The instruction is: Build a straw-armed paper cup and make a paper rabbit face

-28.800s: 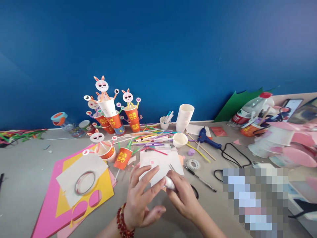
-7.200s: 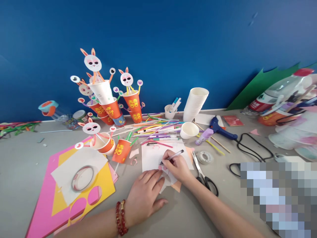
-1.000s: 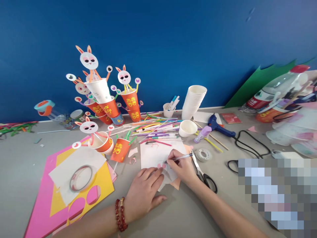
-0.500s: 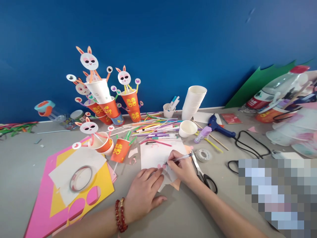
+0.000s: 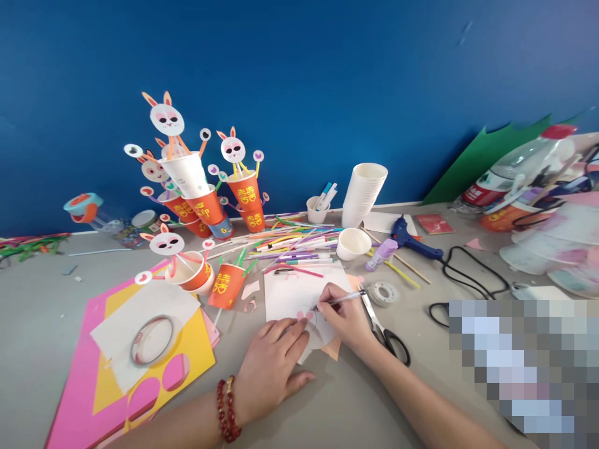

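My right hand (image 5: pixel 345 317) is closed around a pen (image 5: pixel 345 298), its tip down at a white paper (image 5: pixel 285 293). Small pink pieces (image 5: pixel 304 315) and a thin curved line show beside the tip. My left hand (image 5: pixel 276 349) lies flat, fingers stretched out, its fingertips on the paper's near part next to the pink pieces. A peach paper scrap (image 5: pixel 332 349) pokes out from under the white sheet. Just right of my right hand lie scissors (image 5: pixel 386 330) with black handles. A roll of clear tape (image 5: pixel 384 293) is close behind them.
Rabbit-faced paper cups (image 5: pixel 187 271) stand at the left, several stacked. Pink and yellow sheets (image 5: pixel 206 349) carry a tape ring (image 5: pixel 152 340). Pipe cleaners and markers (image 5: pixel 299 240) lie behind the paper. Farther right are a white cup stack (image 5: pixel 362 193), glue stick (image 5: pixel 381 254) and blue glue gun (image 5: pixel 414 240).
The view has shifted very slightly. Both hands stay in almost the same place, the pen still held at the paper.
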`<state>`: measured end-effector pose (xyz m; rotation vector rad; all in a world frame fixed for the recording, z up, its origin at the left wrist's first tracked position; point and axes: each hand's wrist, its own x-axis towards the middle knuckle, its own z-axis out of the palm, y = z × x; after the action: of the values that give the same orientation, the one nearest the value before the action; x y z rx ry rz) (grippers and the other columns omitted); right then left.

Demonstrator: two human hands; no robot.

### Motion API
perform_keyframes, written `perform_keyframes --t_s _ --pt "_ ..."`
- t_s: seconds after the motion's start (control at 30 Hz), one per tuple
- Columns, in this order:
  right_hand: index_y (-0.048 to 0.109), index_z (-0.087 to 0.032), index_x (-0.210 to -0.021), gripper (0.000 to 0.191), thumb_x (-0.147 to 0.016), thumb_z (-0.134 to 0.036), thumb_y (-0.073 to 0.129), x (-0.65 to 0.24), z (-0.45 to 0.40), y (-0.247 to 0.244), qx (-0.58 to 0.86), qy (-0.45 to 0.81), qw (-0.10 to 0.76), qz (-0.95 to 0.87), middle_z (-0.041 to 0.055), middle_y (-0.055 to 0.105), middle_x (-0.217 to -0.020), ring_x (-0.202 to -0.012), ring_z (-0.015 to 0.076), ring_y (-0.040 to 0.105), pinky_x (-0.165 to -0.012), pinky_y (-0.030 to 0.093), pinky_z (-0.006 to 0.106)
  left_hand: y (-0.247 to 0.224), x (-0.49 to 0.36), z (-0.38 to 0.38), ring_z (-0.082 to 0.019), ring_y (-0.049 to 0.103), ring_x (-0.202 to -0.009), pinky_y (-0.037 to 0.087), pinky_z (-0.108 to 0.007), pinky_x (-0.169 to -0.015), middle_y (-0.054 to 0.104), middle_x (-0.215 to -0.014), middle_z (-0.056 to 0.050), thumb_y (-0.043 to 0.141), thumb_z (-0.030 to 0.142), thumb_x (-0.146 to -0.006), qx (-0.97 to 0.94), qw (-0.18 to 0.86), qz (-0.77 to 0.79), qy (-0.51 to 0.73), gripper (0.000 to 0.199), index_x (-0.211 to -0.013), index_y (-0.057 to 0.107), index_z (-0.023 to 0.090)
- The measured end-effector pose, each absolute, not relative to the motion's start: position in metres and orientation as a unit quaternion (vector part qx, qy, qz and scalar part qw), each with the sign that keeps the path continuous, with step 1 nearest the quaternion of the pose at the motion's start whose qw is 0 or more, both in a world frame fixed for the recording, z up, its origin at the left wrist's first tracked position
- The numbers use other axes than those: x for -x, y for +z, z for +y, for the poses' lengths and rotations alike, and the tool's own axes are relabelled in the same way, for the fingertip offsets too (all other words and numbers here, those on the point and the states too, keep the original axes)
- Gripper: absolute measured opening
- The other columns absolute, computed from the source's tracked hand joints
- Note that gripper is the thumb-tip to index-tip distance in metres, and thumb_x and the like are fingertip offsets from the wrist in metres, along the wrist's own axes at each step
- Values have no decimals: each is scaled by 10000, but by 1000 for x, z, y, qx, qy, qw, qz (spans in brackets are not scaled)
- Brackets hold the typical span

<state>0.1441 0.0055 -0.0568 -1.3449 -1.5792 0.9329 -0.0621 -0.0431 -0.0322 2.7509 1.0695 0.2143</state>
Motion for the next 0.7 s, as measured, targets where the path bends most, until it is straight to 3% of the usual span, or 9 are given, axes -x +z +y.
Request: perform_keyframes --t_s 0.23,0.7 --pt "506 -220 -675 109 -769 -169 522 -144 4 -59 546 378 395 -634 -41 551 -574 -536 131 470 -516 331 236 -35 62 -44 -260 488 -1231 419 -414 -1017 541 -1442 -73 484 553 -954 -926 83 358 82 531 -1319 549 172" --pt "470 -226 -647 124 -757 -191 515 -144 5 -57 551 371 407 -627 -53 478 -545 -507 125 426 -489 309 238 -33 62 -42 -260 484 -1230 415 -407 -1020 523 -1462 -60 479 557 -955 -926 85 360 77 535 -1324 543 175"
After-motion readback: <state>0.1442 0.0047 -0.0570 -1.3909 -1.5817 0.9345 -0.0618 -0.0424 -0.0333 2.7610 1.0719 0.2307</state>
